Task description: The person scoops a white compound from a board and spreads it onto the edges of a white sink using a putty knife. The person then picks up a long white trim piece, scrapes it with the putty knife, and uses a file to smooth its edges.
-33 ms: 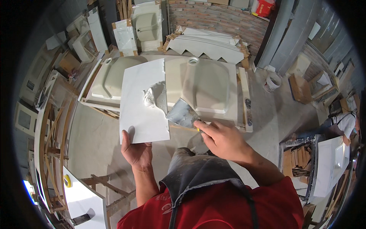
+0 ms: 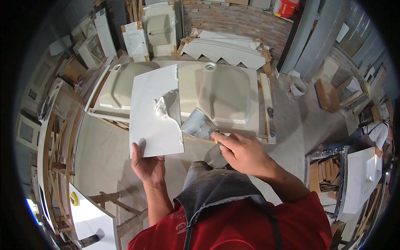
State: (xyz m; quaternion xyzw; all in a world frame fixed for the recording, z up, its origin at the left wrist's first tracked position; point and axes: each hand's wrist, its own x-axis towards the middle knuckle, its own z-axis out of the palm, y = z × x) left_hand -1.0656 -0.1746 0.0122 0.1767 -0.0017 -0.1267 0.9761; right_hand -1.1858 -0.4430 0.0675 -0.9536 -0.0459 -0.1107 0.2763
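My left hand grips a flat white board by its lower edge, thumb on top and fingers underneath. A mound of glossy white paste lies on the board near its right edge, with a thin trail running down to that edge. My right hand is closed around the handle of a putty knife. Its wide, smeared metal blade points up and left, its corner close to the board's right edge; whether they touch I cannot tell. Most of the knife's handle is hidden in my fingers.
Beyond the board, upturned cream sink basins rest on a wooden frame. White panels with notched edges lean against a brick wall. A bucket stands at the right. A white tabletop lies lower left. Another person is at the far right.
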